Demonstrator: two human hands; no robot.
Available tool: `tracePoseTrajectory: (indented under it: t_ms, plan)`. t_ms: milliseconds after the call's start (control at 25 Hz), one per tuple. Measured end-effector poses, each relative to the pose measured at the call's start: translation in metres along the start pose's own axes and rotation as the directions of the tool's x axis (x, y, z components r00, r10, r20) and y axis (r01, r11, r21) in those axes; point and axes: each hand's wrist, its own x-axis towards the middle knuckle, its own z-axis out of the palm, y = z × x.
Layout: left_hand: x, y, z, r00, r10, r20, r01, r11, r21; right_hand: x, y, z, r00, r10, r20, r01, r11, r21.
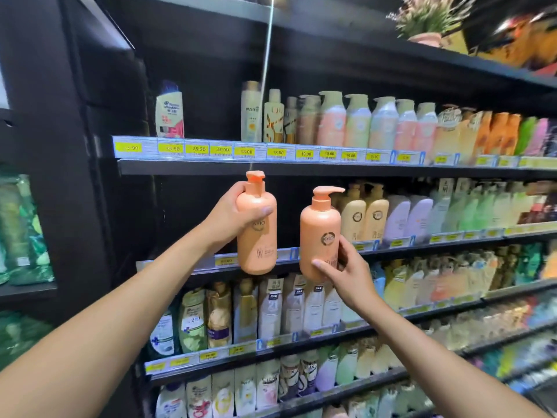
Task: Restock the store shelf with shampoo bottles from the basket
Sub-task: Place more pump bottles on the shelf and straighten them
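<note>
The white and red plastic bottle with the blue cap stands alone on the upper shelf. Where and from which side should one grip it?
Probably grip the white and red bottle at its wide middle, from the front: it stands upright with free space on both sides for thumb and fingers; its blue cap is narrower.

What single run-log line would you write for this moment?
left hand: grips left orange bottle | right hand: grips right orange bottle | both held before second shelf gap | neither shelved
</note>
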Motion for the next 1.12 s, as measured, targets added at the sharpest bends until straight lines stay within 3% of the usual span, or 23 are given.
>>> tracePoseTrajectory:
  t_ms: [680, 1120]
  plan:
    - [0.115, -0.027, 0.132, 0.998, 0.062, -0.020, -0.060, 0.993, 0.100, 0.062, 0.073, -0.111, 0.996, -0.025, -0.083, 0.028, 0.999, 0.032]
    - [0.139, -0.042, 0.156, 0.993, 0.118, 0.024, -0.120, 0.968, 0.219, 0.074, 0.097, -0.129, 0.997, -0.044, -0.066, 0.048, 0.997, 0.063]
